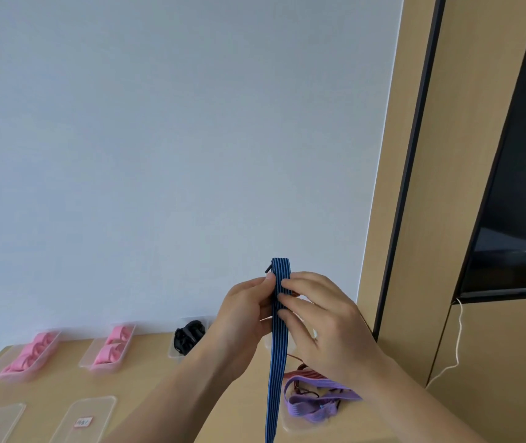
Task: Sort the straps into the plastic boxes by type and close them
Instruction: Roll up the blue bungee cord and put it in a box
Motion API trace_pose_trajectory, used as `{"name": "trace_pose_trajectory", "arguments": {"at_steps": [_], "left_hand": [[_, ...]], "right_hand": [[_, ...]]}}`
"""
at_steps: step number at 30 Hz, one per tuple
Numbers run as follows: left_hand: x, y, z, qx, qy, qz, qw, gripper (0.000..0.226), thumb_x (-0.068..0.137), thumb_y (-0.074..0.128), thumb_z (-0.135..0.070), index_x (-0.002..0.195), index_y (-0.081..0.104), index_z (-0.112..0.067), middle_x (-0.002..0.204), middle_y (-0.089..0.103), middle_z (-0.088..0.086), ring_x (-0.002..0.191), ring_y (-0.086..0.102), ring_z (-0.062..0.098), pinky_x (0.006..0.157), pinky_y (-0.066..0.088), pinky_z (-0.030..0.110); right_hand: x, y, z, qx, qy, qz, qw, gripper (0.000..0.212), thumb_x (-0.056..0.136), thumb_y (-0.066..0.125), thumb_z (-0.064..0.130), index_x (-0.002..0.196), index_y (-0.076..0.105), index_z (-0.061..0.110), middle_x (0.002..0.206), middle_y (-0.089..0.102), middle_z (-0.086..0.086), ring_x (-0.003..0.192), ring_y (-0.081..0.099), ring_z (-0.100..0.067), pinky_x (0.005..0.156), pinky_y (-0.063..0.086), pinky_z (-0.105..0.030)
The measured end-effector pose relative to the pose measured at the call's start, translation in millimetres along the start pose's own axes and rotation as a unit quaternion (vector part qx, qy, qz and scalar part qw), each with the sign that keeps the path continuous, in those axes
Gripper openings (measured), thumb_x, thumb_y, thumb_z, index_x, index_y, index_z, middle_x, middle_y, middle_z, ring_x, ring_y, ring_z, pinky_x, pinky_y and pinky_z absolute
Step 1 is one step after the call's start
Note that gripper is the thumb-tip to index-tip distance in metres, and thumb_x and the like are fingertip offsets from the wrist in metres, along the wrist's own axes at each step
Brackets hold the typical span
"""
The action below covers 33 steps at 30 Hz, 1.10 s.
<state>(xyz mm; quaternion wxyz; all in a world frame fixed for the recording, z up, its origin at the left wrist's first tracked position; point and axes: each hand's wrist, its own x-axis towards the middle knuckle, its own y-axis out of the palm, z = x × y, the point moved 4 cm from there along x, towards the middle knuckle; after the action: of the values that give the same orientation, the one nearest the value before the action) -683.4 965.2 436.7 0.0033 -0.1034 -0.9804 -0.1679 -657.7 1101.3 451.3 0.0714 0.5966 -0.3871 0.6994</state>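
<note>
Two bare forearms reach up from the bottom edge toward a pale wall. The left hand [246, 310] and right hand [320, 318] are raised in front of the wall, both pinching a blue striped strap [278, 334] near its folded top end; the strap hangs straight down between them and runs out of view at the bottom. Below the right hand, purple and reddish straps [316, 399] lie tangled on a clear lid on the wooden table [146, 378]. Along the wall sit open plastic boxes: two holding rolled pink straps [33, 353], one holding black straps [188, 338]. Two labelled lids [84, 417] lie near the left front.
</note>
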Motion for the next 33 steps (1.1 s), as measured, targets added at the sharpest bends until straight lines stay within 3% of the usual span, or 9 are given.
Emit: {"name": "trace_pose_trajectory", "arguments": {"at_steps": [4, 6, 9, 12, 19, 26, 30, 33], "left_hand": [[-3, 0, 0, 0.018, 0.001, 0.01, 1.0, 0.039, 0.11, 0.048, -0.028, 0.099, 0.078, -0.005, 0.087, 0.07, 0.011, 0.076, 0.068, 0.022, 0.076, 0.059, 0.033], [-5, 1, 0, 0.032, 0.007, 0.005, 0.999, 0.039, 0.11, 0.047, -0.028, 0.104, 0.076, -0.001, 0.085, 0.069, 0.012, 0.074, 0.067, 0.022, 0.077, 0.06, 0.034], [-6, 2, -1, 0.05, 0.019, 0.0, 0.999, 0.04, 0.111, 0.045, -0.027, 0.112, 0.074, 0.001, 0.084, 0.067, 0.012, 0.076, 0.066, 0.021, 0.077, 0.058, 0.034], [-8, 2, -1, 0.076, 0.019, 0.008, 0.997, 0.04, 0.112, 0.043, -0.025, 0.116, 0.073, 0.001, 0.084, 0.067, 0.009, 0.077, 0.064, 0.021, 0.076, 0.056, 0.032], [-7, 0, 9, 0.032, -0.023, 0.017, 0.999, 0.038, 0.108, 0.051, -0.029, 0.116, 0.071, 0.002, 0.094, 0.074, 0.015, 0.085, 0.072, 0.026, 0.079, 0.059, 0.032], [-6, 1, 23, 0.044, -0.055, 0.014, 0.997, 0.043, 0.11, 0.047, -0.032, 0.117, 0.07, 0.004, 0.105, 0.078, 0.023, 0.089, 0.075, 0.032, 0.084, 0.063, 0.041], [-6, 3, 21, 0.089, -0.065, 0.016, 0.994, 0.048, 0.109, 0.043, -0.043, 0.118, 0.074, -0.007, 0.107, 0.08, 0.015, 0.1, 0.077, 0.033, 0.099, 0.056, 0.049], [-7, 3, 19, 0.062, -0.072, 0.028, 0.995, 0.053, 0.109, 0.042, -0.049, 0.111, 0.08, -0.012, 0.108, 0.079, 0.014, 0.1, 0.077, 0.03, 0.103, 0.055, 0.051]], "right_hand": [[14, -12, -5, 0.068, 0.061, -0.043, 0.995, 0.017, 0.079, 0.076, 0.001, 0.093, 0.078, 0.01, 0.096, 0.074, 0.003, 0.093, 0.066, -0.014, 0.084, 0.053, -0.025], [21, -17, -9, 0.084, 0.128, -0.044, 0.987, 0.028, 0.074, 0.082, 0.003, 0.099, 0.076, 0.016, 0.095, 0.071, 0.008, 0.09, 0.065, -0.01, 0.079, 0.052, -0.022], [25, -13, -20, 0.164, 0.283, 0.056, 0.943, 0.049, 0.077, 0.081, 0.009, 0.12, 0.065, 0.025, 0.108, 0.064, 0.013, 0.101, 0.061, -0.005, 0.082, 0.054, -0.024], [26, -4, -26, 0.27, 0.36, 0.167, 0.877, 0.034, 0.084, 0.072, 0.008, 0.114, 0.068, 0.024, 0.102, 0.072, 0.01, 0.099, 0.066, -0.003, 0.092, 0.054, -0.035], [23, -8, -32, 0.231, 0.342, 0.098, 0.905, 0.039, 0.076, 0.079, 0.004, 0.109, 0.072, 0.025, 0.099, 0.074, 0.016, 0.102, 0.066, -0.004, 0.085, 0.057, -0.036], [20, -15, -27, 0.18, 0.302, 0.004, 0.936, 0.042, 0.077, 0.079, 0.002, 0.103, 0.069, 0.034, 0.091, 0.073, 0.02, 0.079, 0.07, -0.008, 0.079, 0.057, -0.027], [13, -14, -19, 0.109, 0.224, -0.037, 0.968, 0.041, 0.075, 0.081, 0.001, 0.107, 0.071, 0.024, 0.094, 0.069, 0.027, 0.086, 0.068, -0.001, 0.081, 0.051, -0.013], [6, -12, -13, 0.058, 0.15, -0.062, 0.985, 0.038, 0.074, 0.081, -0.002, 0.106, 0.071, 0.016, 0.097, 0.07, 0.014, 0.091, 0.064, 0.001, 0.084, 0.047, -0.01]]}}
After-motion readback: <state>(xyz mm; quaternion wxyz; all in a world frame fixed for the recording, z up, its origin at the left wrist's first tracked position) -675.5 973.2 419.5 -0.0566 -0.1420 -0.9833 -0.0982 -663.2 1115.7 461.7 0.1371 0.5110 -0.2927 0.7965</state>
